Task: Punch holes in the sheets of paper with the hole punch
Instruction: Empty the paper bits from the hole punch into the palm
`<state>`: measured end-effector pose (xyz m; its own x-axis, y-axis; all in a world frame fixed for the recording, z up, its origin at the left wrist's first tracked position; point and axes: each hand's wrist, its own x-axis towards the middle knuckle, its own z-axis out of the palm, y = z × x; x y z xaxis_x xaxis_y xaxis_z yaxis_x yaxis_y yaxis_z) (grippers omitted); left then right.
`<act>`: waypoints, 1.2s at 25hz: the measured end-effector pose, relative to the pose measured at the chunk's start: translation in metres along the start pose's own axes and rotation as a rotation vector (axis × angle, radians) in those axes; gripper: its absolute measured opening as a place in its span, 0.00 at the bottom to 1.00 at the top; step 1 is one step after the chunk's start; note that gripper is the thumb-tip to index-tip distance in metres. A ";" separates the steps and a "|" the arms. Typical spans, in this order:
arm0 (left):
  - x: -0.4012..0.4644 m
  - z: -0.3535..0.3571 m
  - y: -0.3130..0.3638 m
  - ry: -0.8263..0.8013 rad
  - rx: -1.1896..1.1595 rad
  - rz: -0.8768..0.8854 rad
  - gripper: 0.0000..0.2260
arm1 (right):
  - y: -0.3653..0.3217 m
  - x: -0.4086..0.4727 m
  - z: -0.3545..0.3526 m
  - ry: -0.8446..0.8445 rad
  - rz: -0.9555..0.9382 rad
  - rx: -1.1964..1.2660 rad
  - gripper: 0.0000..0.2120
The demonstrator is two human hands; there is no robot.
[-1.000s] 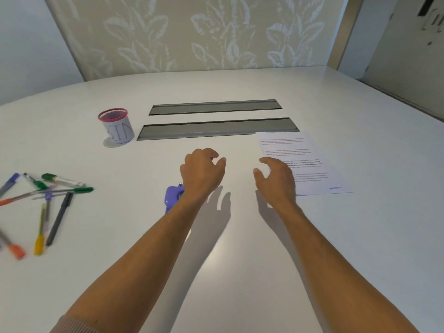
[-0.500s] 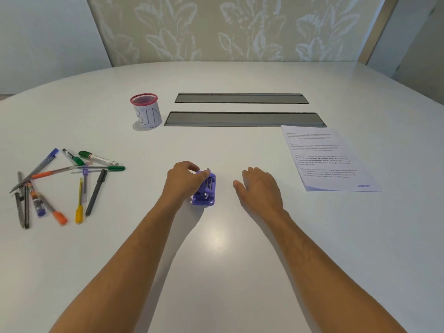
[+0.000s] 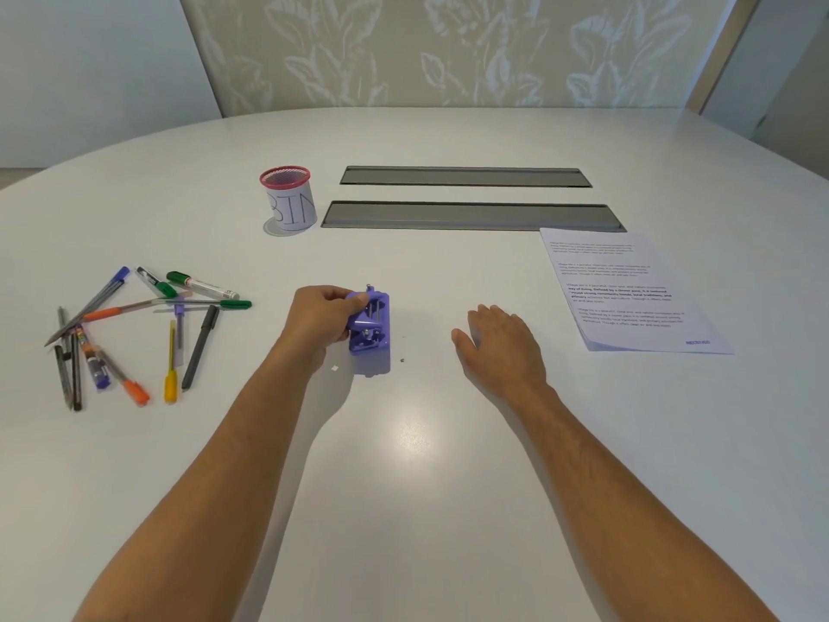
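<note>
A small purple hole punch is at the middle of the white table, tipped so its underside and metal pins face up. My left hand grips it from the left, fingers curled round its far end. My right hand rests flat on the table to the right of the punch, fingers relaxed, holding nothing. A stack of printed paper sheets lies further right, apart from both hands.
A red mesh cup labelled BIN stands at the back left of centre. Several pens and markers lie scattered on the left. Two grey cable hatches are set into the table behind. Tiny paper bits lie near the punch.
My left hand moved back from the table's middle onto the punch and took hold of it, tipping it up. My right hand lowered flat onto the table. The view shifted left.
</note>
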<state>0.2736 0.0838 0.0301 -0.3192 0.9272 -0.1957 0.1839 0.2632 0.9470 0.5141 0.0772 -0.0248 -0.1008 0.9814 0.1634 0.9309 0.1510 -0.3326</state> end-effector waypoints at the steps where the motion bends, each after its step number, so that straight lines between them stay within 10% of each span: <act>1: 0.003 -0.008 0.000 0.021 0.006 -0.001 0.03 | -0.001 0.000 0.000 0.004 -0.002 0.002 0.20; 16: 0.012 -0.050 -0.025 0.106 0.193 0.018 0.07 | -0.002 -0.001 -0.001 0.058 -0.037 0.026 0.17; 21: -0.004 -0.032 -0.016 0.302 0.610 0.333 0.17 | -0.004 -0.001 -0.004 0.089 -0.009 0.125 0.14; 30: -0.008 0.042 -0.009 -0.091 0.976 0.599 0.08 | -0.031 0.006 -0.014 0.173 0.332 1.079 0.17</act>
<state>0.3135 0.0852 0.0127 0.1234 0.9786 0.1645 0.9385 -0.1690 0.3012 0.4893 0.0766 -0.0008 0.2214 0.9751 0.0163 0.1072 -0.0078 -0.9942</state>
